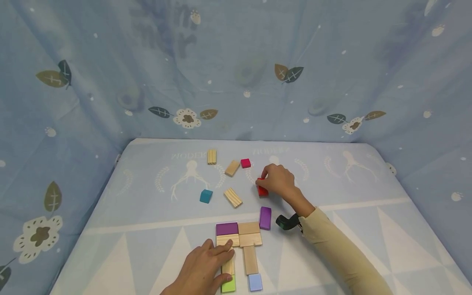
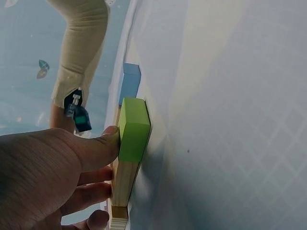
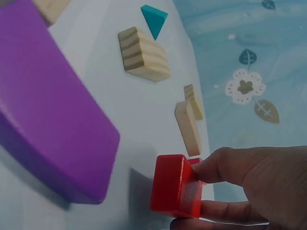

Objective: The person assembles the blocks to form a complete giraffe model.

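One purple block (image 1: 265,218) lies near the red block (image 3: 166,184) right fingers (image 3: 232,212) pinch; left fingers (image 2: 91,195) extend loosely.

tabletop (image 1: 155,241): pale blue cloth with white triangles and antler prints
nearest the far edge: striped block (image 1: 212,157), left of centre
just nearer: plain wood block (image 1: 232,168), small red block (image 1: 245,163)
mid-table: teal block (image 1: 206,196), second striped block (image 1: 233,198)
toward the near edge: touching group of purple bar (image 1: 227,229), wooden bars (image 1: 250,260), green block (image 1: 228,285), blue block (image 1: 255,282)
beside the group: loose purple block (image 1: 265,218)
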Tool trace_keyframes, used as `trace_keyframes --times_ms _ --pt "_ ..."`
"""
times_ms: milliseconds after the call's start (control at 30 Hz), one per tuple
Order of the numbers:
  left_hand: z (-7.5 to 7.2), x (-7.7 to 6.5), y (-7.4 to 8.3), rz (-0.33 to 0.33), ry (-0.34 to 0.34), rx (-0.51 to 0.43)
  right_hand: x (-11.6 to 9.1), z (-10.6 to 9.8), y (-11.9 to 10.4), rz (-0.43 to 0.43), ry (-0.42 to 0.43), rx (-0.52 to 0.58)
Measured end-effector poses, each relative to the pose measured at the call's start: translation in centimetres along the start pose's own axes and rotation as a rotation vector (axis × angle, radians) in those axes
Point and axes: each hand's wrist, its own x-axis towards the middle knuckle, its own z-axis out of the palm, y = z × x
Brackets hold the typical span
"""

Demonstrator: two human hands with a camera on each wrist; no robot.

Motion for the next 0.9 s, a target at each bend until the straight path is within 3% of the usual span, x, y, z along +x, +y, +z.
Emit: trace_keyframes --times_ms 900 --pt "0.2 0.1 -0.1 -0.002 -0.003 -0.014 -2.2 1.1 1.2 0.011 -0.084 -0.007"
